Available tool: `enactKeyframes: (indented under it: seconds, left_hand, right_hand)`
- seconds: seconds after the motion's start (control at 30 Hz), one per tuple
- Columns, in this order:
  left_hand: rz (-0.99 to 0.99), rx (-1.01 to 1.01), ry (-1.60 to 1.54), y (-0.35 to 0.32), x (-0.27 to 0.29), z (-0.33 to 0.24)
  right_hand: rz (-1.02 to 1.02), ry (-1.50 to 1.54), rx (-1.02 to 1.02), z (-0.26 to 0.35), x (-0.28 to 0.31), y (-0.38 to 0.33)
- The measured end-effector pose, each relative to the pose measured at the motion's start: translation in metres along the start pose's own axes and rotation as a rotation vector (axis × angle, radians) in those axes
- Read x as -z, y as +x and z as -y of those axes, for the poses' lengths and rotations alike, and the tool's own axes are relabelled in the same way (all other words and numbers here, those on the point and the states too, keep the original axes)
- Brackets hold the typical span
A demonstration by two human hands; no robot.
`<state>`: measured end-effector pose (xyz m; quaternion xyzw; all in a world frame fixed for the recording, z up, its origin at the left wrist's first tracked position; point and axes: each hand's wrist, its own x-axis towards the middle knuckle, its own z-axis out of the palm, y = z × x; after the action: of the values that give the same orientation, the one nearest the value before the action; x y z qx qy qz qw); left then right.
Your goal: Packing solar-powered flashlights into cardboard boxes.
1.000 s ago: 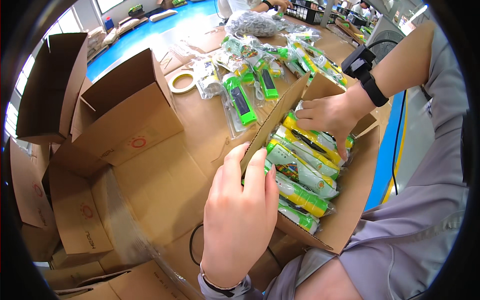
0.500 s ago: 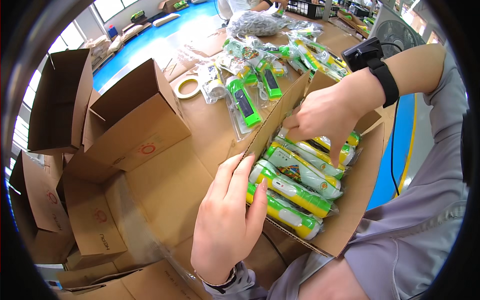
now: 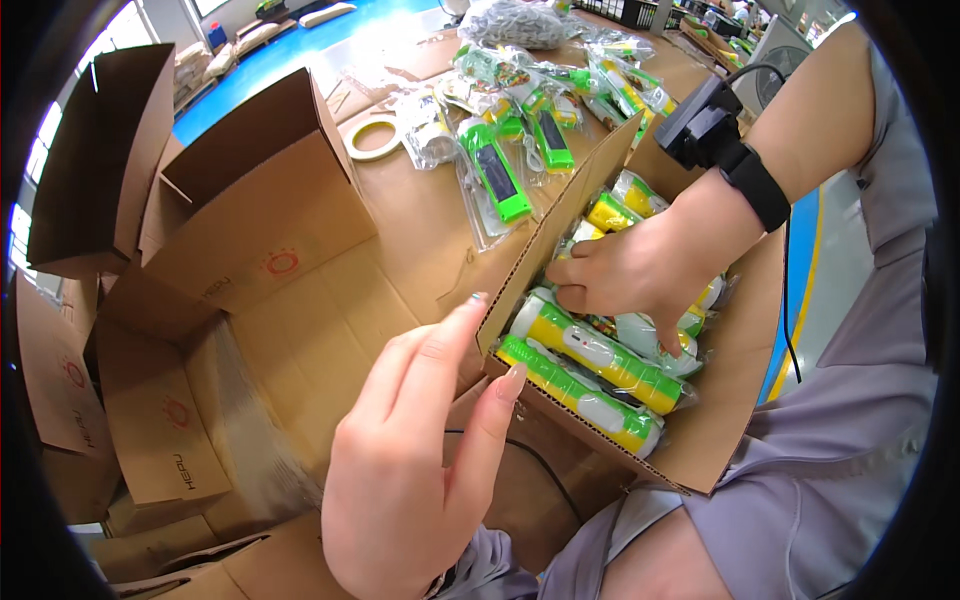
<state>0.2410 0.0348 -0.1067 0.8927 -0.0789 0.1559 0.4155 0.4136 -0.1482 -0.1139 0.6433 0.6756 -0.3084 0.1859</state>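
An open cardboard box (image 3: 742, 345) on the right holds a row of green-and-yellow flashlights (image 3: 580, 395), each in a clear plastic bag. Inside it, my right hand (image 3: 650, 262) reaches down over the middle of the row. Its fingers curl at one end of a bagged flashlight (image 3: 655, 340) and the thumb presses near the other end; the palm hides most of that one. My left hand (image 3: 415, 440) is open beside the box's left corner, thumb and fingers stretched apart and nothing held. Whether its fingertips touch the cardboard, I cannot tell.
More bagged flashlights (image 3: 495, 180) lie in a pile beyond the box, with a roll of tape (image 3: 373, 138) to their left. Several open cardboard boxes (image 3: 270, 235) stand on the left. A black cable (image 3: 788, 290) hangs beside the right wrist.
My left hand has come off the box edge and shifted left and down. My right hand has moved slightly nearer, its fingers closing down over the bagged flashlights. The view has shifted a little.
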Motion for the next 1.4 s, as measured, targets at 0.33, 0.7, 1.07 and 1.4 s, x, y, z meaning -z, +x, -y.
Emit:
enactKeyframes:
  seconds: [0.33, 0.7, 1.07, 1.4]
  left_hand:
    - [-0.062, -0.039, 0.105, -0.005, -0.001, 0.014]
    - [0.044, 0.051, 0.028, -0.003, -0.003, 0.011]
    - [0.039, 0.005, 0.054, -0.002, -0.003, 0.012]
    - [0.079, 0.064, -0.064, 0.001, -0.006, 0.011]
  right_hand:
    - [0.045, 0.006, -0.034, -0.004, -0.001, 0.009]
    - [-0.294, -0.068, 0.073, 0.034, -0.007, -0.001]
    - [-0.290, -0.109, 0.075, 0.035, -0.015, 0.019]
    - [-0.234, -0.096, -0.016, 0.025, -0.021, 0.002]
